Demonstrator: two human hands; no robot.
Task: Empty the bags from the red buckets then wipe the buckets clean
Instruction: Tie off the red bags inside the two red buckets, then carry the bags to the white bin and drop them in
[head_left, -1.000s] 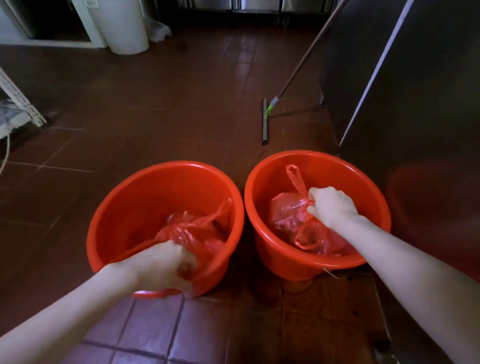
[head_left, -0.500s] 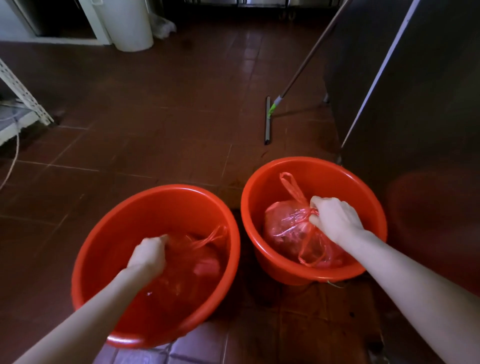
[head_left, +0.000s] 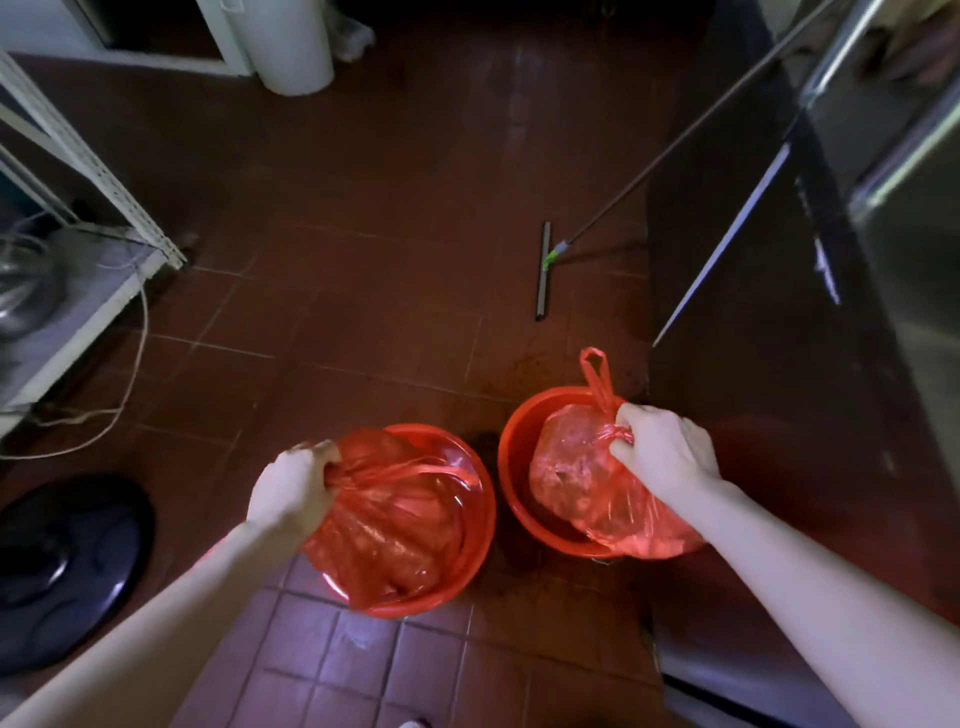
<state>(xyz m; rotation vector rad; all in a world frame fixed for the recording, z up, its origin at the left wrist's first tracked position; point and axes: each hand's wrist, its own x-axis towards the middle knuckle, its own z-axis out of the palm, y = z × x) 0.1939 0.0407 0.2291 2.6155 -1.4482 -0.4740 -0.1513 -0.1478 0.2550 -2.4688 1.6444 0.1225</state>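
Note:
Two red buckets stand side by side on the tiled floor, the left bucket (head_left: 475, 499) and the right bucket (head_left: 511, 457). My left hand (head_left: 291, 486) grips the knotted top of a full red plastic bag (head_left: 384, 530), which hangs above the left bucket and hides most of its inside. My right hand (head_left: 660, 449) grips the tied neck of the second red bag (head_left: 576, 478), raised over the right bucket, with one handle loop sticking up.
A floor squeegee (head_left: 543, 270) lies ahead, its long handle leaning toward a steel cabinet (head_left: 810, 312) on the right. A black round lid (head_left: 62, 566) lies at the left. A white shelf (head_left: 78, 306) with cables and a white bin (head_left: 293, 47) stand farther back.
Both hands have lifted their bags up out of the buckets. The view has risen, so the buckets look smaller and lower in the frame.

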